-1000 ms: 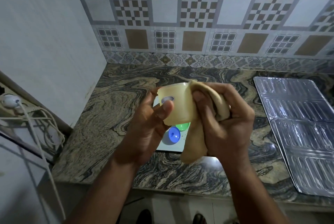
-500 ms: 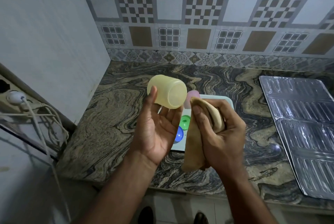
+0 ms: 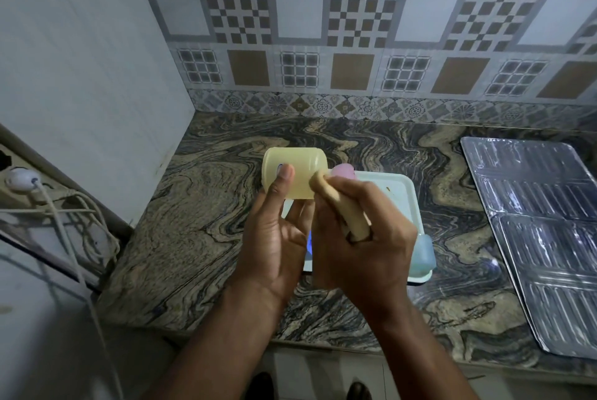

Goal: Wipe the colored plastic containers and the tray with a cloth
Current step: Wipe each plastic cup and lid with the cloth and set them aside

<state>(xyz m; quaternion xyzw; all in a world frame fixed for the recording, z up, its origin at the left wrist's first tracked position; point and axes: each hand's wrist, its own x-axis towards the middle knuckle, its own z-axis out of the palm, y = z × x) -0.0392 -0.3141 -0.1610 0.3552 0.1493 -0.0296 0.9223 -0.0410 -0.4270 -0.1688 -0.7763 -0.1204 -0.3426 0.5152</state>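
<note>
Home kitchen, swirled granite countertop [image 3: 206,238], patterned tile backsplash [image 3: 355,28] (checks & florals), ribbed metal drainboard [image 3: 542,238] at right, wall socket w/ cables [image 3: 22,180] at left

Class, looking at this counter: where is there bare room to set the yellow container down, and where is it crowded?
Bare counter lies between the side wall and the tray, and again between the tray and the foil sheet. The tray is crowded: a pink container and a light blue container sit on it.
</note>
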